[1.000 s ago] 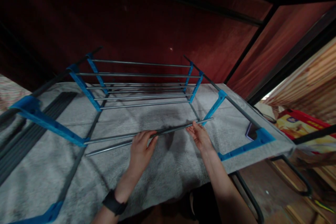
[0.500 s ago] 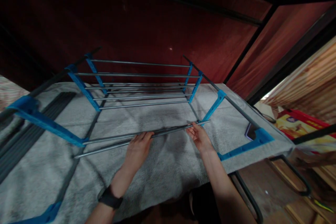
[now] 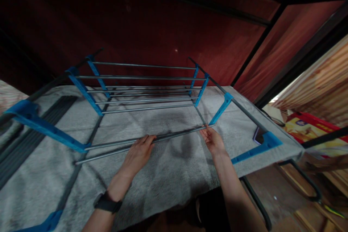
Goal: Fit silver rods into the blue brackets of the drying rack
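Observation:
A rack frame of blue plastic brackets [image 3: 221, 108] and grey metal tubes lies on its side on a grey cloth. My left hand [image 3: 138, 152], with a dark watch on its wrist, is closed over a metal tube [image 3: 104, 156] near its middle. My right hand [image 3: 213, 139] pinches the same tube close to its right end, by the foot of a blue bracket. A second tube [image 3: 111, 144] runs close beside it, its left end at the left blue bracket [image 3: 51, 127]. Behind my fingers the two tubes overlap, so I cannot tell them fully apart.
Several loose grey tubes [image 3: 40, 132] lie at the left on the grey cloth [image 3: 168, 174]. A phone-like object [image 3: 258, 136] rests near the right bracket. Beyond the right edge are a red and yellow box [image 3: 312, 130] and a dark metal frame [image 3: 301, 181]. A dark red sheet [image 3: 152, 21] hangs behind.
My right hand has slid slightly right, toward the tube's end and the bracket. My left hand has shifted a little to the left, still on the tube.

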Demonstrator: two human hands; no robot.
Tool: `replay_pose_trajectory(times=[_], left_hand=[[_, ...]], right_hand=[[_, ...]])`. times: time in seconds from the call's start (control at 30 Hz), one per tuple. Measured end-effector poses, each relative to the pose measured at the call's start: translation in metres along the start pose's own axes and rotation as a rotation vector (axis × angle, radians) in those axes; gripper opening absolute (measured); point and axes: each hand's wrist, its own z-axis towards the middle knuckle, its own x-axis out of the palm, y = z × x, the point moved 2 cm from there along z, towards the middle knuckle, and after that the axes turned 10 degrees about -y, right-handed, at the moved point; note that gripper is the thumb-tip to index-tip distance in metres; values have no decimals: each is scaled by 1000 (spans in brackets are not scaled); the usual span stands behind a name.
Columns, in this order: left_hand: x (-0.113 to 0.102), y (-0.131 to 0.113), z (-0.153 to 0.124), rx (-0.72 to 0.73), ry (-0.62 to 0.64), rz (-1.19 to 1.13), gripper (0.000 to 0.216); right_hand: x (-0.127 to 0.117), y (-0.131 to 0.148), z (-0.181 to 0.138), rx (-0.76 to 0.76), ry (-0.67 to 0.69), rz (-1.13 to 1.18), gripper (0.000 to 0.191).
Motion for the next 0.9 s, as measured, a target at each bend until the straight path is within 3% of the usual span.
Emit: replay_pose_trajectory(times=[0.3, 0.9], left_hand=[[-6, -4, 1, -28, 79, 24, 24], [1, -9, -1, 59, 12, 19, 27]], right_hand=[[2, -2, -3, 47, 9, -7, 8], [8, -10, -14, 98, 62, -91, 12]])
